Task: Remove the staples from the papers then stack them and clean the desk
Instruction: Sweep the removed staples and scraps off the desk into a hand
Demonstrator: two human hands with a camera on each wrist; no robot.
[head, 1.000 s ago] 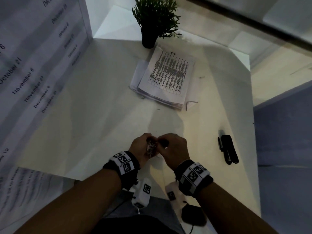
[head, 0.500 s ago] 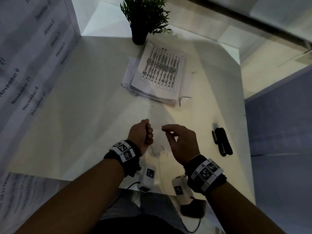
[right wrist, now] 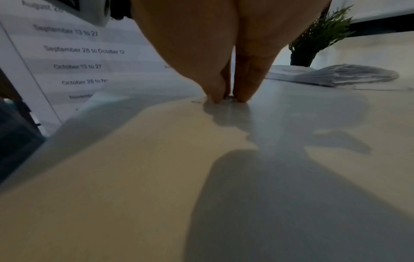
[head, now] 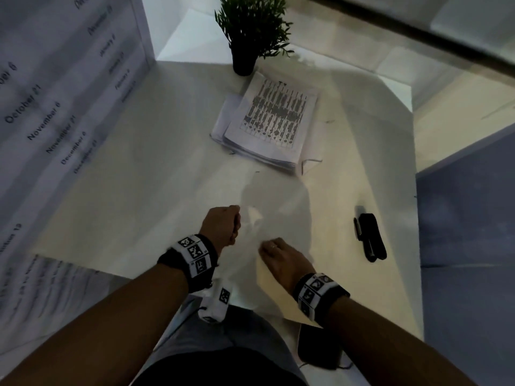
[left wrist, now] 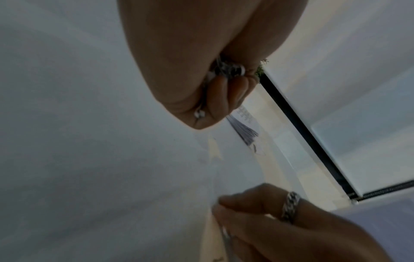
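Observation:
My left hand is a closed fist just above the white desk. In the left wrist view its fingers curl round a small clump of loose metal staples. My right hand, with a ring on one finger, is down on the desk near the front edge. Its fingertips pinch together on a tiny staple at the surface; another small staple lies just left of them. The stack of papers lies at the back of the desk, with a printed sheet on top.
A black staple tool lies on the desk right of my hands. A potted plant stands behind the stack. A panel with printed dates walls the left side. A black object sits below the desk's front edge.
My hands were together over the desk a second ago, then parted. The right hand has dropped to the desk near the front edge; the left has stayed a fist.

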